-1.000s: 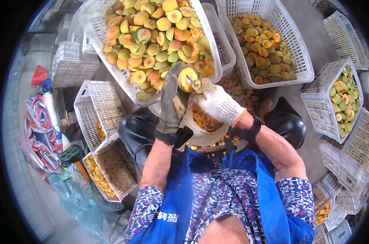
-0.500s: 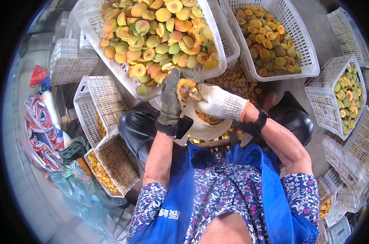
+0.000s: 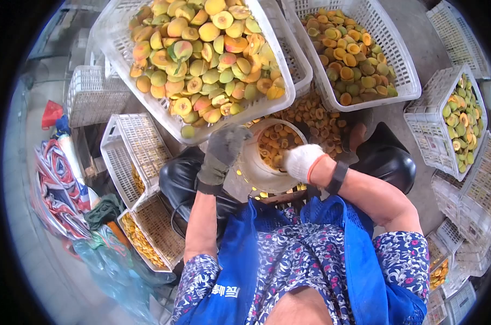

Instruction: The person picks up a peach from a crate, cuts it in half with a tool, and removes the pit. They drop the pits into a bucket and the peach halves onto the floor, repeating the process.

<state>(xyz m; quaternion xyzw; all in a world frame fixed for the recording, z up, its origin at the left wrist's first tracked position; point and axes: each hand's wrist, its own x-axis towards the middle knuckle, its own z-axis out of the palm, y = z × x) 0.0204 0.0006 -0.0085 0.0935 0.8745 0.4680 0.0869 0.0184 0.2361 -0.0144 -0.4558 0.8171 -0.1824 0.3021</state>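
My left hand (image 3: pixel 225 150), in a dark grey-green glove, is smeared by motion between the big fruit crate and the white bucket (image 3: pixel 260 181); its fingers cannot be made out. My right hand (image 3: pixel 304 162), in a white knit glove with an orange cuff, is curled over the bucket's right side. Its fingertips point down into the bucket, and whatever they hold is hidden. Orange fruit pieces (image 3: pixel 278 138) lie inside the bucket. Just beyond my left hand, a white crate (image 3: pixel 164 116) is heaped with halved yellow-green peaches (image 3: pixel 202 70).
Another crate (image 3: pixel 408 70) of fruit halves (image 3: pixel 353 54) stands at the back right. Loose pieces (image 3: pixel 316 122) are piled behind the bucket. More crates stand along the right, including one with green halves (image 3: pixel 463 124). At left are tipped crates (image 3: pixel 142 143) and plastic sheeting (image 3: pixel 112 271).
My hands have moved apart. The right one has come down to the bucket; the left has dropped toward me. The fruit half and metal tool seen between them are no longer visible.
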